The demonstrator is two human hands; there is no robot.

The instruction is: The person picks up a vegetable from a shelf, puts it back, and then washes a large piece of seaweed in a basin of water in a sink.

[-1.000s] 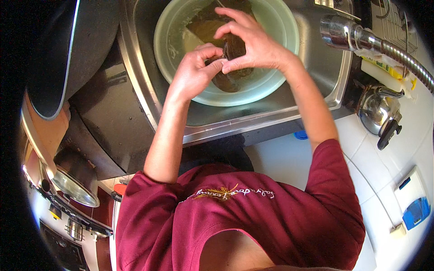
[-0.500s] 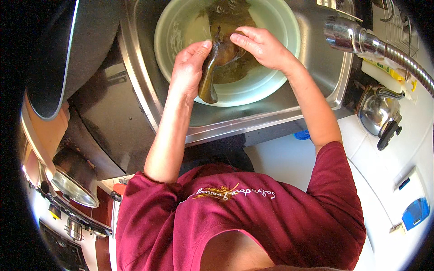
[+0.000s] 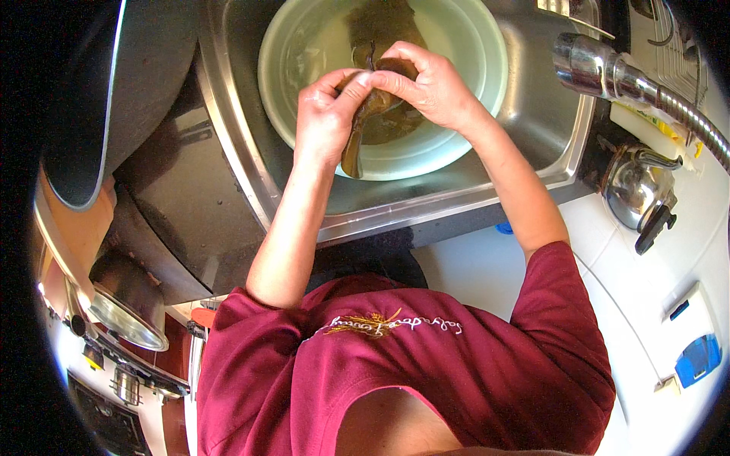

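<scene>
Two hands meet in front of us, thumb tips together, both narrowed to a pinch. Our left hand (image 3: 325, 120) grips a slick-looking brown piece (image 3: 352, 154) between thumb and curled fingers, and our right hand (image 3: 430, 87) closes on its upper part from the other side, though our fingers hide much of the hold. We judge the step in hand to be fingertip work on this piece; any next move calls for a steady pinch, since it looks wet and apt to slip. It lies directly under and between our thumbs, its lower end hanging beside the left wrist, over the near rim of the pale green basin (image 3: 456, 137). Beyond our fingers, more brown matter (image 3: 382, 21) sits in the basin. Around that is the steel sink (image 3: 541, 114), with a chrome spray head (image 3: 585, 67) to our right and a kettle (image 3: 635, 186) farther out
</scene>
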